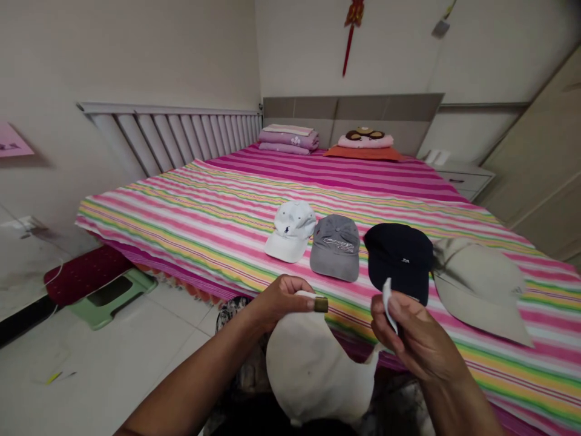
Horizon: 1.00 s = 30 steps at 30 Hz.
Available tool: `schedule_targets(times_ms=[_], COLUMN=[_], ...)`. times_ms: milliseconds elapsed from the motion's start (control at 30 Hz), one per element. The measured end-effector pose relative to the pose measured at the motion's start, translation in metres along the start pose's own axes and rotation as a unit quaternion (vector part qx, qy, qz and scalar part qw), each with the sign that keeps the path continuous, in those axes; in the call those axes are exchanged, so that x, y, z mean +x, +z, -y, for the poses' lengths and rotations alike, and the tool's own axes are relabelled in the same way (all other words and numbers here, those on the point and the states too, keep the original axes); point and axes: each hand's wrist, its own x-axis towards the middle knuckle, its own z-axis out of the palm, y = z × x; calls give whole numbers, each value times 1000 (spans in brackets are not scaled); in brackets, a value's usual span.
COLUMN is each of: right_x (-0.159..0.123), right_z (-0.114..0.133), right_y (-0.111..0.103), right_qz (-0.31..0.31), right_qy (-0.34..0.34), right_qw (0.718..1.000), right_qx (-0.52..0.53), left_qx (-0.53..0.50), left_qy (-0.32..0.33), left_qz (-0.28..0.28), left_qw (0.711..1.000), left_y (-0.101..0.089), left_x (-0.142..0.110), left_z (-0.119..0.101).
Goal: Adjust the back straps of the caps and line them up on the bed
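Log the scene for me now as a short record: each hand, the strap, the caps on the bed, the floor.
Left hand: pinching the cream cap by its strap, near the brass-coloured buckle
Right hand: pinching a white strap end
Strap: ends apart, unjoined
On bed, left to right: white cap, grey cap, dark cap, beige cap
Floor, left: green stool
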Motion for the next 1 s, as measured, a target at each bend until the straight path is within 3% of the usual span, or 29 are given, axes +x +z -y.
schedule_targets(times_ms=[200, 400, 600, 767, 1000], right_x=[-3, -9, -14, -13, -12], right_z=[6, 10, 16, 16, 14], right_y=[20, 37, 49, 50, 49], right_qz=[-21, 10, 13, 16, 33], right_qy=[-4, -26, -93, -129, -136], right_qw=[987, 965, 933, 911, 904], right_qx=[-159, -259, -348, -392, -403], left_qx=[-36, -32, -27, -25, -29], left_qy=[-1, 28, 36, 42, 41], left_qz=[30, 59, 66, 72, 74], left_qw=[999, 997, 997, 996, 996], left_y=[2, 1, 2, 1, 0], left_x=[-1, -2, -3, -3, -3], left_z=[2, 3, 3, 4, 5])
